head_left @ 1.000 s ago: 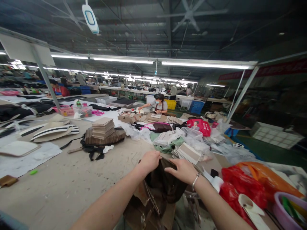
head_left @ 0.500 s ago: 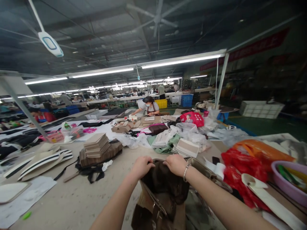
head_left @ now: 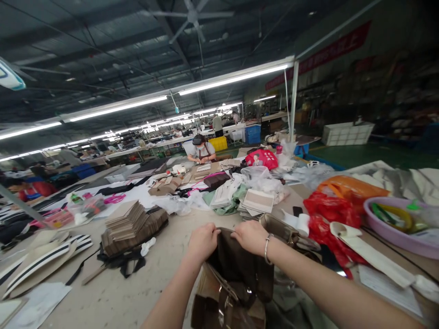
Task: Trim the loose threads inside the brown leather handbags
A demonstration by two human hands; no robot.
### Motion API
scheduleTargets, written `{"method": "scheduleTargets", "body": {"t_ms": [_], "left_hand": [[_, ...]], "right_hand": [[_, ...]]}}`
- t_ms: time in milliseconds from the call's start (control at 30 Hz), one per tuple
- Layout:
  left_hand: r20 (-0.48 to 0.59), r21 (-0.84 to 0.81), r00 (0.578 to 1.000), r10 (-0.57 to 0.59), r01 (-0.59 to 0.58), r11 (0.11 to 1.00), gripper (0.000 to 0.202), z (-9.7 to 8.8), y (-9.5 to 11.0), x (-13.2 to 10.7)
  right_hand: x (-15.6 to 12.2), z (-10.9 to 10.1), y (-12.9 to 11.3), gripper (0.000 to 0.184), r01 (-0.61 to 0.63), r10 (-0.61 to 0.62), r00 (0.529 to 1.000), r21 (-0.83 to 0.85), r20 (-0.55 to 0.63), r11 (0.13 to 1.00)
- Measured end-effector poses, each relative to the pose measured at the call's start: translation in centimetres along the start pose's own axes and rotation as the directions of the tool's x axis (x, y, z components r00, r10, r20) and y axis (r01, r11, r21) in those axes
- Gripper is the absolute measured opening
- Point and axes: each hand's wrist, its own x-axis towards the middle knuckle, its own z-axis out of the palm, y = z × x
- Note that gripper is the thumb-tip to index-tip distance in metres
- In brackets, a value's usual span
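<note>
A dark brown handbag with metal fittings and a strap on its near side stands at the front of the table, its mouth spread apart. My left hand pinches the far rim of the bag near its left corner. A short way to the right, my right hand, with a bracelet at the wrist, grips the same rim, thumb towards the other hand. The bag's bottom is out of sight. Another brown bag lies just beyond my right wrist, partly hidden by my arm.
Stacked beige pieces lie to the left, near striped curved panels. Right of my arm are a red plastic bag and a lilac basin. Across the table a co-worker sits handling small pieces.
My view has turned to the right, so the surroundings sit further left. Both hands keep their hold on the bag's rim, and the mouth looks wider. The co-worker's hands have come together.
</note>
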Motion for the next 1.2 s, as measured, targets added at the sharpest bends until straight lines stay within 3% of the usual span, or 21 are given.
{"method": "scheduleTargets", "body": {"t_ms": [233, 400, 567, 800, 1100, 1200], "left_hand": [[-0.013, 0.014, 0.999, -0.039, 0.040, 0.999, 0.024, 0.0, -0.1, -0.4], [-0.012, -0.041, 1.000, 0.024, -0.024, 0.999, 0.023, -0.2, -0.5, -0.9], [-0.034, -0.011, 0.999, -0.036, 0.036, 0.999, 0.025, -0.1, -0.4, -1.0], [-0.024, 0.006, 0.996, -0.082, 0.082, 0.997, 0.026, 0.2, -0.2, -0.9], [-0.041, -0.058, 0.997, -0.073, 0.070, 0.996, 0.022, 0.0, -0.3, -1.1], [-0.071, -0.184, 0.997, -0.043, 0.030, 0.982, 0.018, -0.1, -0.7, -1.2]], "right_hand": [[0.2, -0.3, -0.6, 0.046, 0.000, 0.000, 1.000, 0.011, 0.017, 1.000], [0.4, -0.2, -0.5, 0.045, 0.001, -0.001, 1.000, 0.006, 0.024, 1.000], [0.3, -0.1, -0.1, 0.043, 0.059, -0.060, 0.998, 0.026, 0.003, 0.998], [0.5, -0.6, 0.1, 0.062, 0.098, -0.102, 0.994, 0.070, 0.044, 0.993], [3.2, -0.4, -0.8, 0.047, 0.145, -0.150, 0.985, 0.057, 0.088, 0.988], [3.5, -0.1, -0.9, 0.043, 0.155, -0.157, 0.985, 0.040, 0.072, 0.987]]}}
